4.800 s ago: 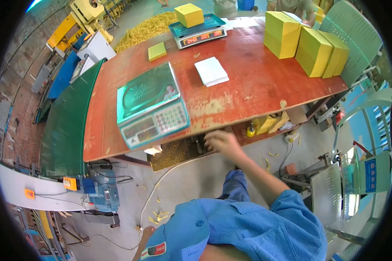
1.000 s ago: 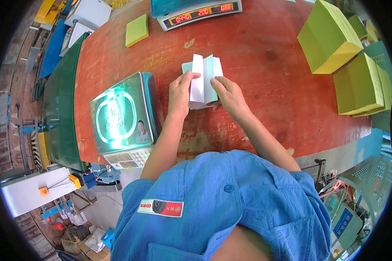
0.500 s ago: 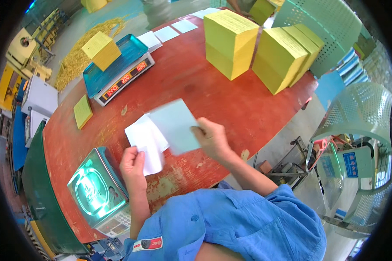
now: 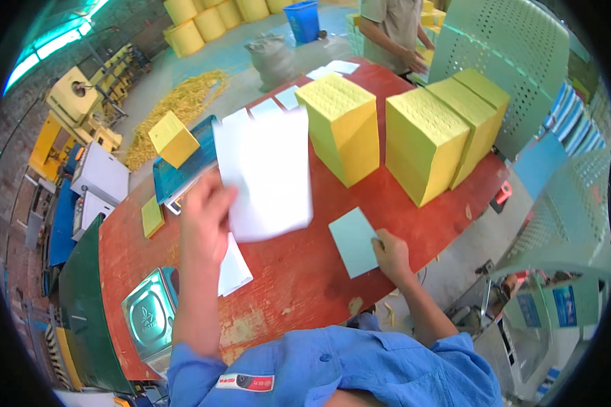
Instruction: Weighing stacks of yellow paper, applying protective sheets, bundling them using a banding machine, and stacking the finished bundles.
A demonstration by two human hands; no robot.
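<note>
Raised above the table, a white paper sheet (image 4: 271,176) is pinched in my left hand (image 4: 207,217); motion blurs it a little. My right hand (image 4: 392,254) grips the edge of a light blue-green sheet (image 4: 353,244), low over the table on the right; whether it is one sheet or several I cannot tell. Beneath my left hand, some white paper (image 4: 233,271) lies on the red table (image 4: 305,292), partly covered by my arm. The raised sheet hides part of a scale with a blue tray (image 4: 207,146), on which a yellow paper block (image 4: 173,140) sits.
Tall yellow paper stacks (image 4: 349,129) stand at the far right, beside a perforated green chair (image 4: 499,68). Pale sheets (image 4: 286,98) line the far edge. A shiny metal-topped scale (image 4: 148,308) and a small yellow pad (image 4: 152,217) are at left. Another person (image 4: 387,34) stands beyond the table.
My left hand has lifted a white sheet up and away from the paper on the table. My right hand has moved right with the blue-green sheet. The view has tilted up.
</note>
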